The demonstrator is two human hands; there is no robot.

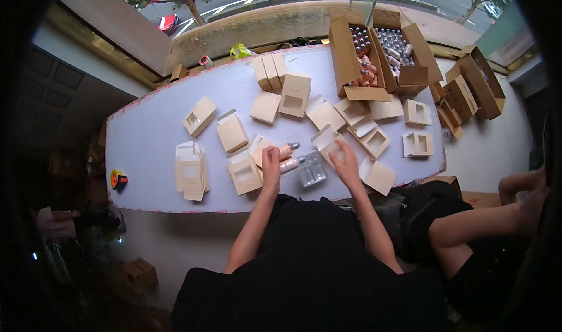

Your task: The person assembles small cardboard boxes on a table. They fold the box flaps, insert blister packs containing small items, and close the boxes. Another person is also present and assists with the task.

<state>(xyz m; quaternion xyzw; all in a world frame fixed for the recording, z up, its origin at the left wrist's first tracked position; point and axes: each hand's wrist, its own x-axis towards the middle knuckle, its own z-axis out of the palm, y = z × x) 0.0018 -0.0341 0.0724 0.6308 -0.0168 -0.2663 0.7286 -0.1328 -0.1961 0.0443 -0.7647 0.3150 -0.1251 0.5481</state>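
My left hand (271, 165) is closed, its fingertips beside the base of a pink bottle (287, 151) with a silver cap. Whether it grips that bottle is hidden. A second pink bottle (290, 165) lies just below the first, pointing toward a clear plastic tray (311, 170) with moulded hollows. My right hand (346, 163) has its thumb and fingers on an open beige carton (326, 139), whose lid flap stands up. Left of my left hand rests a beige carton with a window (244, 177).
More beige cartons (232, 134) are spread over the white table (146, 133). Flat cartons (192, 180) are stacked at left, near a tape roll (119, 180). Cardboard boxes of bottles (357, 68) stand at back right. Another person's arm (480, 221) is at right.
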